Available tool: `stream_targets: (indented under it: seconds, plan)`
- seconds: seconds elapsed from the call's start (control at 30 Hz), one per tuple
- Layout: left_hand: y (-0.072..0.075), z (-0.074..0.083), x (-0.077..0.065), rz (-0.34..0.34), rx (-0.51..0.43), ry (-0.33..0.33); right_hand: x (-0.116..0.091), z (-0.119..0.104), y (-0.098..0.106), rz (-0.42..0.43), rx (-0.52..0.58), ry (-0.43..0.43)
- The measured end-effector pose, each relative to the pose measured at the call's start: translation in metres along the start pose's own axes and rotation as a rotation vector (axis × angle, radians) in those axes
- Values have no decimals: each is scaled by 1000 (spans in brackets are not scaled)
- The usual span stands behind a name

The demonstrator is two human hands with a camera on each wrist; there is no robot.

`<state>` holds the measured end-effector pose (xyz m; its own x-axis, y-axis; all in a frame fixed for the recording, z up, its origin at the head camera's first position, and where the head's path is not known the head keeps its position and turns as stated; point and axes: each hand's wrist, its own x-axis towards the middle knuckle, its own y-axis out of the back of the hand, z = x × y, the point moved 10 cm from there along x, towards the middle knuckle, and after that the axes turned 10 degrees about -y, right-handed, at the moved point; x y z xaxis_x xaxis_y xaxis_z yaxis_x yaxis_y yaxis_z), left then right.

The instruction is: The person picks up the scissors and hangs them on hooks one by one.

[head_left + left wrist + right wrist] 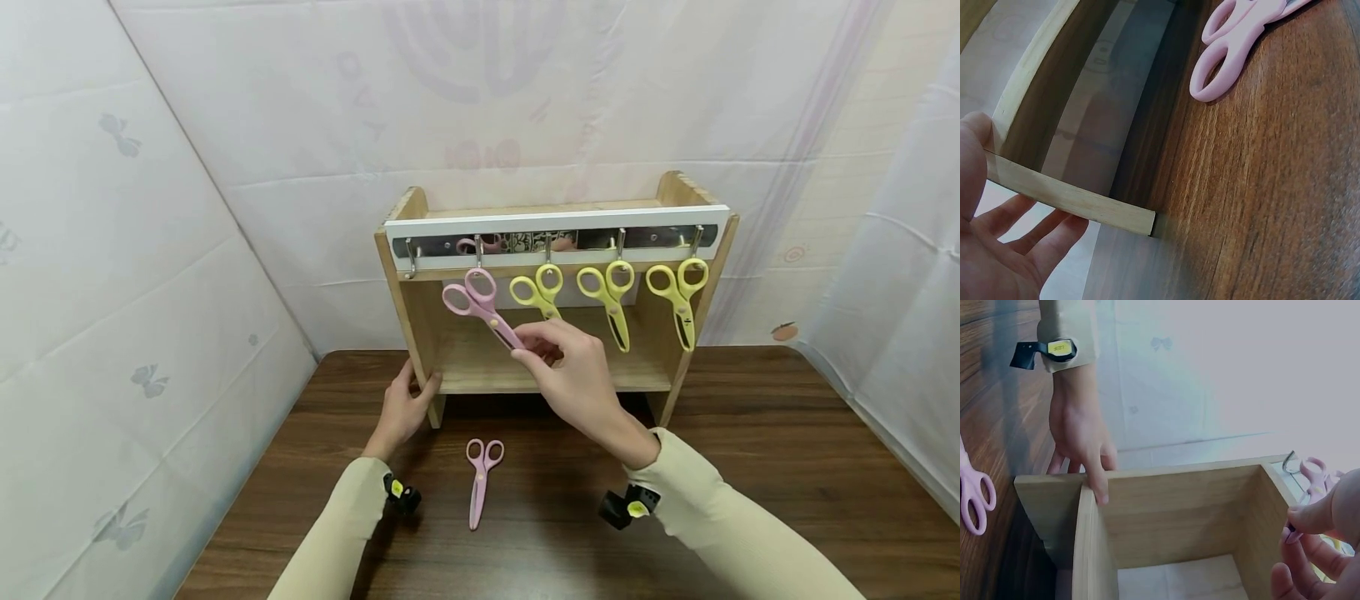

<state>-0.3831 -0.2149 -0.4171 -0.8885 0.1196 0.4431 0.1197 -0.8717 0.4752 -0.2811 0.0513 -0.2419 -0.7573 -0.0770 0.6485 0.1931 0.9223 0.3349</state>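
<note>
My right grip (573,367) pinches pink scissors (483,312) by blades, loops at hook (478,247); left grip (401,408) holds shelf (480,367) side. Wrist tag (1060,348) print unclear. Dark wood-grain worktop (750,433); pale patterned cloth (225,125) behind.

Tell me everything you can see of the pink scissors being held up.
The pink scissors have two finger loops, a yellowish pivot and a dark strip along the blades; they look like plastic. They seem closed and slant, loops up to the left, blades down towards the right hand, whose thumb and fingers pinch the tip end. One loop is at the second hook from the left; whether it hangs there is unclear.
</note>
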Motion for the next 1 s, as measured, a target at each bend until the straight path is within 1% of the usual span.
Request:
stream_targets:
  seconds: [0.2,0.5,0.8,1.0]
  plan:
    - [0,-2,0,4,7,7,4,3,-8,6,22,-37]
    - [0,-3,1,9,5,2,2,12,-17,6,-11,-87]
    - [0,-4,1,6,11,-4,-1,15,-19,21,-5,-84]
    - [0,-3,2,9,6,-8,-2,18,-20,50,-21,-77]
